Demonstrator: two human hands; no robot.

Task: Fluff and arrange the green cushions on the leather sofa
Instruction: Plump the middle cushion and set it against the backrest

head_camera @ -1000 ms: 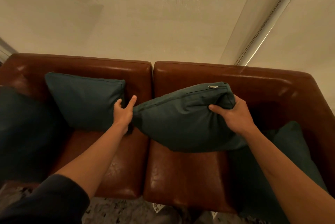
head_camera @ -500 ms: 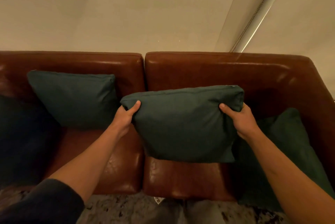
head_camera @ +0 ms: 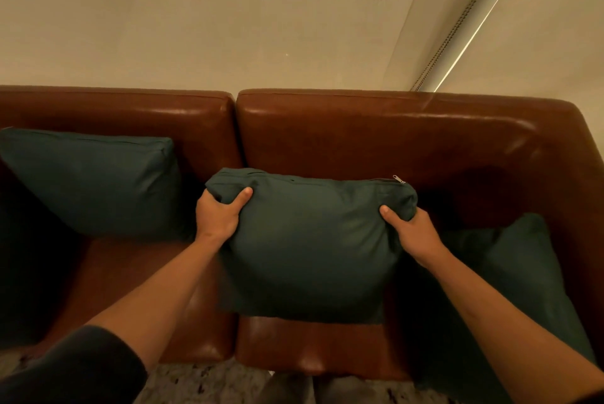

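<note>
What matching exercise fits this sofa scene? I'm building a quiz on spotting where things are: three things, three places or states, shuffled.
1. zippered green fabric cushion
2. plain green fabric cushion
3. brown leather sofa

A. leaning on the left backrest, untouched
B. standing below the beige blind
C. gripped at both upper corners by the left hand and right hand

Pairs: 1-C, 2-A, 3-B

Sofa [head_camera: 376,129] glossy brown leather; cushion [head_camera: 310,247] matt green cloth.

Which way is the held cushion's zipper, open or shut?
Shut, apparently: the zipper pull sits at the end of the held cushion's top seam, and no filling shows.
</note>
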